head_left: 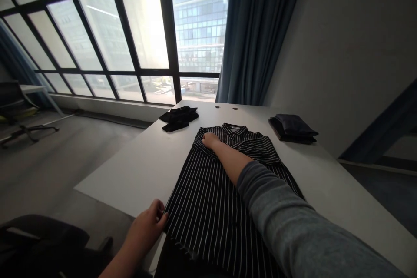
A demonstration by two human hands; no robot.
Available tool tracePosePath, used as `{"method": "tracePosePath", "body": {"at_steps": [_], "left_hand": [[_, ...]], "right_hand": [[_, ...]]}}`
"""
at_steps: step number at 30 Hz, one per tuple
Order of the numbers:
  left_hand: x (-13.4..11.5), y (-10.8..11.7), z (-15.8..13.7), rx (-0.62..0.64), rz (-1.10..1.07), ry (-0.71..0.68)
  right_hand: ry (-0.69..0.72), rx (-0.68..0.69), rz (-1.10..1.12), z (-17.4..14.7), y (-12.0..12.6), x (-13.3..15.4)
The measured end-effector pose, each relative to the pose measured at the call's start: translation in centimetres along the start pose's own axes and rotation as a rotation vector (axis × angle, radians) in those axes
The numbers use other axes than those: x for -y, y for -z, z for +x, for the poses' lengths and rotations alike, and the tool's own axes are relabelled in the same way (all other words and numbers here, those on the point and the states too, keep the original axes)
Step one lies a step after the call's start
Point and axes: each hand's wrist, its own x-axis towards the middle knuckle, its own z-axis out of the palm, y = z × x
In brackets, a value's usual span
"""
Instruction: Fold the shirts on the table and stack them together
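A black shirt with white stripes (208,191) lies spread on the white table (130,169), its collar at the far end and its hem toward me. The sleeves look folded across the upper part. My left hand (150,221) pinches the shirt's left edge near the hem. Reaching across the shirt, my right hand (211,140) is closed at its upper left, by the shoulder. The fingers of my right hand are bent down onto the striped cloth, and their tips are partly hidden.
A crumpled black garment (180,116) lies at the table's far left. Folded dark clothes (293,127) are stacked at the right. Two round holes mark the table's far end. An office chair (42,243) stands at lower left; a blue curtain (257,34) hangs behind.
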Motion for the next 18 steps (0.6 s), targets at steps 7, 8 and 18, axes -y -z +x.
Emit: {"method": "tracePosePath", "body": {"at_steps": [7,8,18], "left_hand": [[0.5,0.3,0.6,0.097,-0.019,0.069],[0.5,0.3,0.5,0.104,-0.003,0.076],[0.4,0.2,0.0,0.085,-0.045,0.076]], "right_hand": [[0.032,0.064,0.017,8.8,-2.4,1.0],[0.04,0.075,0.019,9.7,-3.0,1.3],[-0.131,0.058,-0.021,12.6,-6.8,3.6]]}}
